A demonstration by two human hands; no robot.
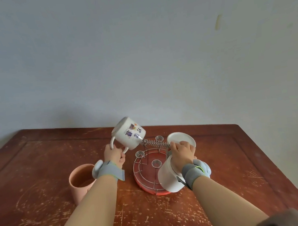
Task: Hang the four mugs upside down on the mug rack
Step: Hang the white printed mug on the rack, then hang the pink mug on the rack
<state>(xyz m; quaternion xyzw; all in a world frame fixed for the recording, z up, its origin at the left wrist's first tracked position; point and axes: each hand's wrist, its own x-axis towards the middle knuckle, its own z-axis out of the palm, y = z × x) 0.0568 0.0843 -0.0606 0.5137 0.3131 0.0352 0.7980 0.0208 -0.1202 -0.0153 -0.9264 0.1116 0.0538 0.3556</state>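
The left hand (114,155) has its grip closed round the handle of the patterned mug (129,133), tilted mouth-down toward a peg at the left end of the mug rack (152,166). The right hand (182,153) has its grip wrapped on the rack's spring-coiled top bar (156,142), apparently steadying it.

2 white mugs look already hung: one at the rack's far right (181,139), one at its near right (169,178). The pink mug (81,180) stands upright on the worktop (43,212), just left of the left wrist.

The step in hand is seating mug 3; next, the mouth must drop over the peg, then release.

3 coiled pegs show bare, and the worktop's edges lie well away.
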